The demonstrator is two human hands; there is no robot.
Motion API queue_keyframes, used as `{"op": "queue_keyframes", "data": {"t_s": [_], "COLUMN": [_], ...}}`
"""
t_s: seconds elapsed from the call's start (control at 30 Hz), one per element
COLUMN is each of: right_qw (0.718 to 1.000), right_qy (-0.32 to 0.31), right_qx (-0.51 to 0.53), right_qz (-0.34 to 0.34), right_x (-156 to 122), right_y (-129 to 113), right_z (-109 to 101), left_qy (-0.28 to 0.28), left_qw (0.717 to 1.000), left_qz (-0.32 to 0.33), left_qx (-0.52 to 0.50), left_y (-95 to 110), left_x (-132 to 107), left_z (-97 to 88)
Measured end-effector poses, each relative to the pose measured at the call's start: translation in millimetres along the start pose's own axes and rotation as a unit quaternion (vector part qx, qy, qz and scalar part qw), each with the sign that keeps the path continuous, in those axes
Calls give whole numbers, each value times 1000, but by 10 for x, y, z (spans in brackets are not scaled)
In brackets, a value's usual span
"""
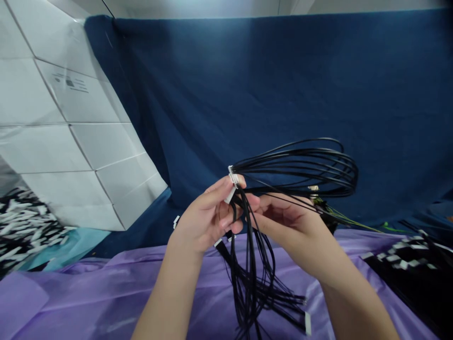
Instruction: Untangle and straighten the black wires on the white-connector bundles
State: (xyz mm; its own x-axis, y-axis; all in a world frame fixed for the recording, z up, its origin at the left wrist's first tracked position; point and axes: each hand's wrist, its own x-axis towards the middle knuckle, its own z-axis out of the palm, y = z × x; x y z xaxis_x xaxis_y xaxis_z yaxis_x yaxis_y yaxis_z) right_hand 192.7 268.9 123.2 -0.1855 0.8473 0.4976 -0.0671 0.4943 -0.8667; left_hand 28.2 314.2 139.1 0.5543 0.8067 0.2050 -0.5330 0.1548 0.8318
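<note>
Both hands hold one bundle of thin black cables [300, 165] in front of me. My left hand [207, 219] pinches a small white connector [233, 178] at the top of the bundle between thumb and fingers. My right hand [286, 219] grips the same cables just right of it. The cables loop out to the right and several ends hang down over the purple sheet [88, 297], some tipped with white connectors [307, 323].
White cardboard boxes [71, 141] are stacked at the left against a dark blue cloth backdrop [283, 80]. A heap of black cables with white tags [24, 226] lies at the far left. Another such pile [410, 264] lies at the right.
</note>
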Motion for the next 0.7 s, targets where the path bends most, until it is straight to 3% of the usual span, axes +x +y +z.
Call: {"op": "queue_keyframes", "data": {"t_s": [0.2, 0.47, 0.7], "right_qw": [997, 999, 996], "right_qy": [16, 28, 22], "right_qx": [71, 43, 83], "right_qz": [21, -12, -6], "right_x": [33, 35, 33], "right_y": [27, 51, 36], "right_z": [60, 25, 51], "left_qy": [-1, -37, -69], "left_qw": [1000, 997, 994], "left_qz": [-13, -25, -20], "left_qx": [-28, -70, -87], "left_y": [-19, -44, -70], "left_x": [12, 34, 23], "left_z": [12, -7, -32]}}
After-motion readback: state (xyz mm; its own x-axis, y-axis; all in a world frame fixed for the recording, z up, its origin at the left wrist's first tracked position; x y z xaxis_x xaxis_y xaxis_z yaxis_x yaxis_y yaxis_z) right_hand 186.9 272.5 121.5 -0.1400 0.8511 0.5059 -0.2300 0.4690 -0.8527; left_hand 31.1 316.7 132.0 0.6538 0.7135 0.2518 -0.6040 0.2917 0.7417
